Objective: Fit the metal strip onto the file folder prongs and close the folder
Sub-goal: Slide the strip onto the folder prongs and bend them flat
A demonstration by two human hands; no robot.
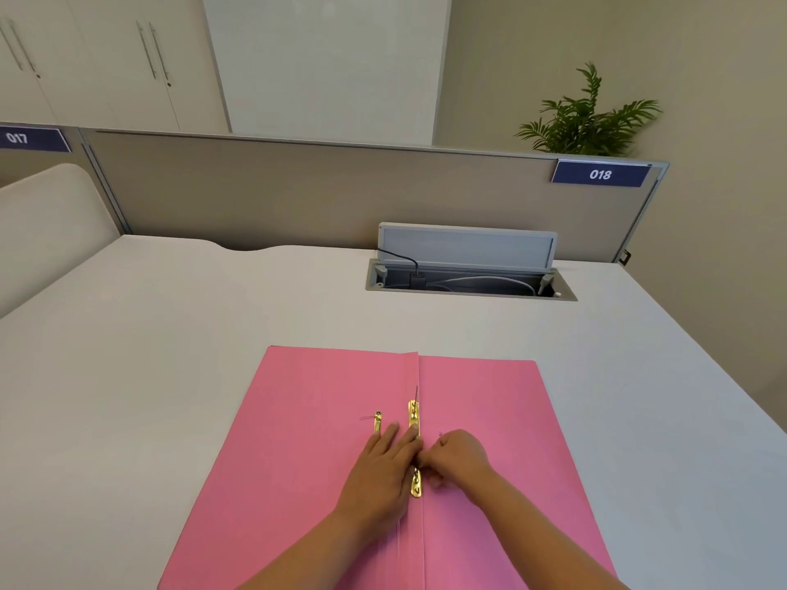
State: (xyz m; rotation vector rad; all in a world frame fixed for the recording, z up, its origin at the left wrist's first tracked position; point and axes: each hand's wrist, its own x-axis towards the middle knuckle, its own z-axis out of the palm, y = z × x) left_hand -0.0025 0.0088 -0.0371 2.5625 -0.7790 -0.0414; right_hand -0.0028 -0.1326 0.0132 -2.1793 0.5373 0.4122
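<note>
A pink file folder (306, 419) lies open flat on the white desk. A gold metal strip (414, 415) runs along its centre fold, with a thin prong standing up at its far end. A second gold piece (377, 422) lies on the left flap, partly under my fingers. My left hand (383, 470) rests flat on the folder, fingers spread, pressing beside and on the strip. My right hand (458, 459) has its fingers curled and pinches at the strip's middle; what it grips is hidden by the fingers.
An open cable hatch (468, 278) with a raised lid and wires sits at the back of the white desk (170, 334). A beige partition (298, 193) with a 018 label stands behind it. A plant shows beyond.
</note>
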